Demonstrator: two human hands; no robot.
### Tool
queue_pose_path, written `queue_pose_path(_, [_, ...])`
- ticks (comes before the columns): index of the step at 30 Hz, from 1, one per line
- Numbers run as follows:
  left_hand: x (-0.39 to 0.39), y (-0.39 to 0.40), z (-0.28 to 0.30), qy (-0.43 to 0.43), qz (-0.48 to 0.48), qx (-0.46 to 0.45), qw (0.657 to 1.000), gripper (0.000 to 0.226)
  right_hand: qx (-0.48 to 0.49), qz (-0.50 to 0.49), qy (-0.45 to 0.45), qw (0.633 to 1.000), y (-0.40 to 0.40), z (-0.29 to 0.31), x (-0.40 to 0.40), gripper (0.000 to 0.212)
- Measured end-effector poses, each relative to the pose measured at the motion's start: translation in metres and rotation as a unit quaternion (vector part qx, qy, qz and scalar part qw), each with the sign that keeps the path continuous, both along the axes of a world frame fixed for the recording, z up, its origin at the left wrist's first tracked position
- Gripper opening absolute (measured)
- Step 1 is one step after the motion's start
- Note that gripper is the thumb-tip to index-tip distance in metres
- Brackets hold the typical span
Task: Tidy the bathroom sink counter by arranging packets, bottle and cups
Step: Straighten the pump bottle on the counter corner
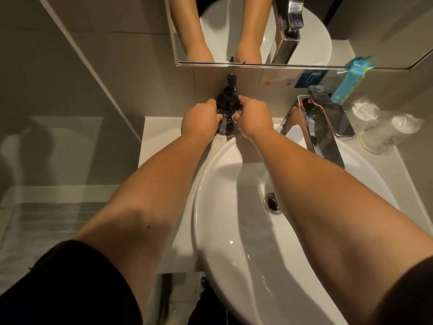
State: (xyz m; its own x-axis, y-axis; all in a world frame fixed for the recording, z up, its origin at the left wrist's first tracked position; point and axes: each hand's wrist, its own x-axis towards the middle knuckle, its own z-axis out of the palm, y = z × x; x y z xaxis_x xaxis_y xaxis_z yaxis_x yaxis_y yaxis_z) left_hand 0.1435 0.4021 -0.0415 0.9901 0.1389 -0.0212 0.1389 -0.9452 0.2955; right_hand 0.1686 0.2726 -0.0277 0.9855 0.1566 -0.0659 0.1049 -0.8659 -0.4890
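- Between the two palms, at the counter's back wall: the dark brown plastic pump bottle (pixel 225 113) stands upright.
- Left hand (pixel 199 119) and right hand (pixel 254 118) press its sides.
- Risk, I think: an uneven squeeze tips it toward the white ceramic basin (pixel 234 231) below the grip.

Free room and obstacles: bare bench (pixel 159 146) lies open left of the dark bottle (pixel 225 106), which stands against the back wall. To its right the faucet (pixel 321 123) blocks passage; beyond it stand clear cups (pixel 375 127) and a teal packet (pixel 351 78).
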Motion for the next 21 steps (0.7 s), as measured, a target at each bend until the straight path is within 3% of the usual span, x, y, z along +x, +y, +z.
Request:
queue_pose_path(14, [-0.003,-0.004,0.001,0.004,0.01,0.006,1.0,0.036,-0.015,0.012,-0.007,1.0,-0.001,-0.003,-0.002,0.043])
queue_pose_path(21, [-0.029,-0.003,0.016,0.015,-0.03,0.063,0.997,0.036,-0.089,0.066,-0.022,0.994,-0.006,0.01,-0.036,0.039])
